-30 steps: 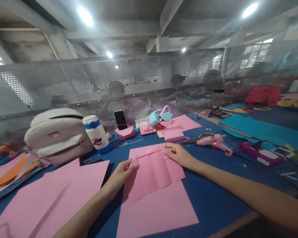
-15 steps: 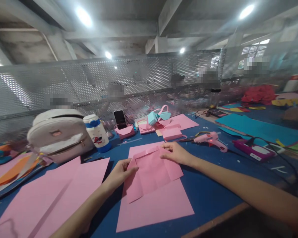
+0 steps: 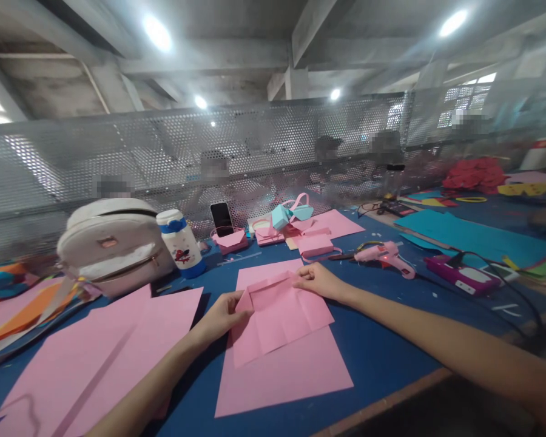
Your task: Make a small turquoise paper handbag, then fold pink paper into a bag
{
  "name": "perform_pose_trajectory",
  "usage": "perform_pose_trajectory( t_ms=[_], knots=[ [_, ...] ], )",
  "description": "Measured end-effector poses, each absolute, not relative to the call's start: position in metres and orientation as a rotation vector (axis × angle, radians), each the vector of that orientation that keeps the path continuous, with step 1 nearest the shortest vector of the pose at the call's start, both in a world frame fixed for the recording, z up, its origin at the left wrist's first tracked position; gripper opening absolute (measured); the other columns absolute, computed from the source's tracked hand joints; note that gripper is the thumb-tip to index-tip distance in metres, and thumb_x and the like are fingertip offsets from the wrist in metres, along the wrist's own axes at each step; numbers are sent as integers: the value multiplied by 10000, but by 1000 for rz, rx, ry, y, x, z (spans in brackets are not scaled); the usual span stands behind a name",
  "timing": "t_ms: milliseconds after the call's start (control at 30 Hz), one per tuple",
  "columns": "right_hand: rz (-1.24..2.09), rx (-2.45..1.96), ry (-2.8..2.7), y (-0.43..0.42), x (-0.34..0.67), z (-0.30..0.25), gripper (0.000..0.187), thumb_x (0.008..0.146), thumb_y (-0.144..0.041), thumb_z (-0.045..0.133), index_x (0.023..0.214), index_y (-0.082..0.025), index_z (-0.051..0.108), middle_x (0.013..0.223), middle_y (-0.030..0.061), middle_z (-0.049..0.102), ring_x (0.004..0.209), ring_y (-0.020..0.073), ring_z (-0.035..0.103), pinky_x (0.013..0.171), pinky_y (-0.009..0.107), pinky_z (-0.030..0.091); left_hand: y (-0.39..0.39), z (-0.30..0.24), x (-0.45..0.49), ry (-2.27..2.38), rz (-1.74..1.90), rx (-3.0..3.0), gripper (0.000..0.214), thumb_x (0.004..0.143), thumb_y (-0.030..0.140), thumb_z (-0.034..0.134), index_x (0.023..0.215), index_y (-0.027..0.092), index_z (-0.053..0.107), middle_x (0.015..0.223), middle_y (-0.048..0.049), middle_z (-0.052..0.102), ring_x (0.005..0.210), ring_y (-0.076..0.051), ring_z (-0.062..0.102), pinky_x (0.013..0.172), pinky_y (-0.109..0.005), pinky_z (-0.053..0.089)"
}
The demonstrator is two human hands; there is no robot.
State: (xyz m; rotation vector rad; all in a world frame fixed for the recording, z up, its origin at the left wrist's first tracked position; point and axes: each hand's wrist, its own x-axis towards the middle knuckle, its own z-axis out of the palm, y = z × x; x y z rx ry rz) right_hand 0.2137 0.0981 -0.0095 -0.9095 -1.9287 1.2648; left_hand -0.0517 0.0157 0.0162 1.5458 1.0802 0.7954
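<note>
Between my hands is a pink creased paper sheet (image 3: 277,318), its far edge folded over and raised at the corners. My left hand (image 3: 230,312) pinches its left far corner, thumb on top. At the right far corner, my right hand (image 3: 316,280) grips the same paper with closed fingers. Beneath it lies a larger flat pink sheet (image 3: 286,388) on the blue table. Just past my right hand are a small pink paper box (image 3: 317,246) and a pink hot glue gun (image 3: 386,256) with a lit red light.
On the left are pink sheets (image 3: 86,364), a white backpack (image 3: 116,249) and a bottle (image 3: 182,246). A phone (image 3: 221,218) leans beside pink paper bags (image 3: 269,232). Rightward lie a purple device (image 3: 461,274), cables and blue sheets (image 3: 477,237). A perforated metal screen (image 3: 264,152) stands behind.
The folded far edge of the creased sheet stands slightly more open. Both hands keep their hold at its corners. The view has shifted a little.
</note>
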Motion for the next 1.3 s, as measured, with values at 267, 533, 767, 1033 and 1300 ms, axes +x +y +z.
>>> perform_pose_trajectory(
  t_ms=[267, 533, 767, 1033, 1300],
  knots=[
    [1232, -876, -1947, 98, 215, -11, 413, 684, -540, 707, 665, -148, 576, 578, -36, 500, 547, 108, 439, 513, 219, 282, 16, 15, -54, 1007, 788, 1555, 412, 735, 422, 775, 1028, 145, 695, 941, -79, 724, 845, -243, 685, 831, -354, 518],
    [1199, -828, -1952, 99, 216, -9, 428, 724, -559, 682, 693, -140, 601, 610, -33, 503, 577, 114, 447, 528, 227, 285, 13, 18, -50, 1021, 823, 1497, 432, 706, 425, 798, 1026, 155, 693, 920, -70, 730, 854, -250, 687, 826, -343, 514],
    [1212, -797, -1955, 98, 217, -9, 381, 733, -517, 682, 732, -140, 627, 638, -21, 569, 597, 137, 519, 560, 243, 352, 10, 17, -50, 1006, 855, 1386, 407, 749, 463, 760, 1011, 158, 699, 831, -61, 724, 721, -204, 689, 688, -271, 513],
    [1245, -773, -1964, 94, 217, -5, 317, 718, -452, 692, 774, -145, 639, 760, 26, 670, 703, 190, 614, 636, 277, 436, 10, 15, -52, 1000, 849, 1312, 378, 771, 467, 742, 962, 143, 706, 801, -77, 714, 679, -183, 677, 643, -241, 502],
    [1250, -809, -1980, 95, 219, -3, 350, 726, -427, 694, 907, -129, 655, 628, -22, 615, 560, 134, 538, 532, 236, 357, 10, 21, -51, 1013, 788, 1362, 407, 730, 516, 769, 904, 153, 711, 716, -37, 692, 608, -155, 630, 605, -226, 473]
  ],
)
